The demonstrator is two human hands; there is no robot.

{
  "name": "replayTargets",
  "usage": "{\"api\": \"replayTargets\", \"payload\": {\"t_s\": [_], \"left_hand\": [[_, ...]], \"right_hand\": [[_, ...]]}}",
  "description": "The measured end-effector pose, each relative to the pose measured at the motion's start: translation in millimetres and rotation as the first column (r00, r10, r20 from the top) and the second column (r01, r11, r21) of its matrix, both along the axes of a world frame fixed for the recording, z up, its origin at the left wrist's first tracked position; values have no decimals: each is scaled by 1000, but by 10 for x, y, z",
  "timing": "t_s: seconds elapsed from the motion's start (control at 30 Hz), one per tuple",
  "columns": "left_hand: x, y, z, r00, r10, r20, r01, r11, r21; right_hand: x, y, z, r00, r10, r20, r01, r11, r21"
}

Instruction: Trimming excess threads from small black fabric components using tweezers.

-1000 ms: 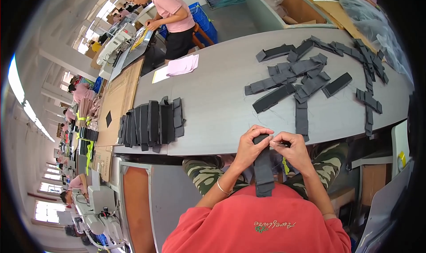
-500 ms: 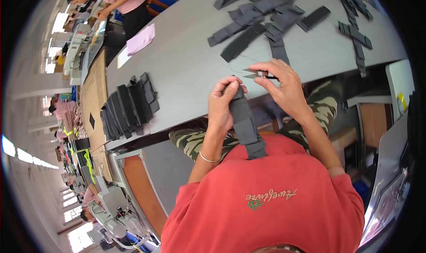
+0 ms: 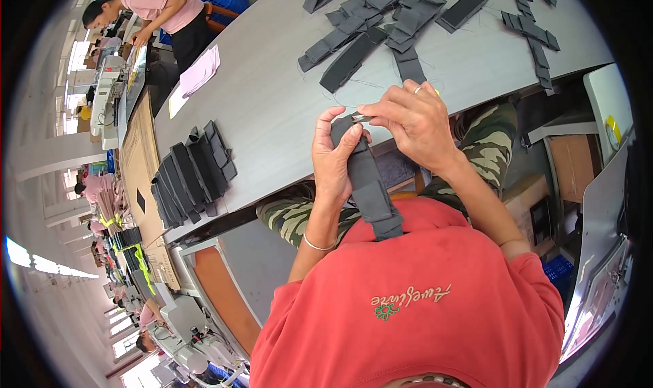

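My left hand (image 3: 333, 153) grips the upper end of a dark grey fabric strip (image 3: 373, 187), which hangs down toward my red shirt. Closed around a small pair of thread snips (image 3: 362, 118), my right hand (image 3: 416, 126) brings the blades against the strip's top end, beside my left thumb. Most of the snips is hidden by my fingers. Just beyond my hands, a heap of similar grey strips (image 3: 381, 20) lies on the table (image 3: 272, 82), with loose threads trailing from it.
A row of stacked grey strips (image 3: 194, 173) sits at the table's left. Farther off are a pink cloth (image 3: 201, 71) and a person in pink (image 3: 156, 10) at a sewing machine (image 3: 109, 99). More strips (image 3: 534, 37) lie at the far right, near a white panel (image 3: 609, 109).
My right hand has moved left and in, taking the snips from beside the strip to its top end. The snips' blades, apart before, are now mostly covered.
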State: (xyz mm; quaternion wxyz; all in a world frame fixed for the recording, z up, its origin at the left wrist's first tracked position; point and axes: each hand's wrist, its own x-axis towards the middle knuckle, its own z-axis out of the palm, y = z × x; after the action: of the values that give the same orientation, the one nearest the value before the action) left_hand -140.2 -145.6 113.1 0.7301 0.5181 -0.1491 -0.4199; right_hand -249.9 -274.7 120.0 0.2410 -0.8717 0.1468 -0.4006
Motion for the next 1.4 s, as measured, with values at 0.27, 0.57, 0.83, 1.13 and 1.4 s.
{"api": "replayTargets", "payload": {"t_s": [0.27, 0.57, 0.83, 1.13, 1.4], "left_hand": [[-9, -14, 11, 997, 8, 75, -12, 999, 49], [-1, 20, -19, 990, 1, 140, -12, 997, 76], [11, 54, 77, 968, -68, 241, 46, 994, 96], [-62, 73, 10, 967, -136, 213, 112, 986, 124], [5, 150, -34, 983, -139, 121, 123, 984, 130]], "right_hand": [[30, -12, -10, 1000, 1, 24, 0, 998, -56], [47, -13, -107, 999, -32, 4, 33, 995, -97], [80, -9, 4, 999, 39, 19, -42, 988, 149], [75, 84, 35, 984, 162, -77, -147, 975, 167], [112, 96, 26, 977, 189, -97, -171, 971, 167]]}}
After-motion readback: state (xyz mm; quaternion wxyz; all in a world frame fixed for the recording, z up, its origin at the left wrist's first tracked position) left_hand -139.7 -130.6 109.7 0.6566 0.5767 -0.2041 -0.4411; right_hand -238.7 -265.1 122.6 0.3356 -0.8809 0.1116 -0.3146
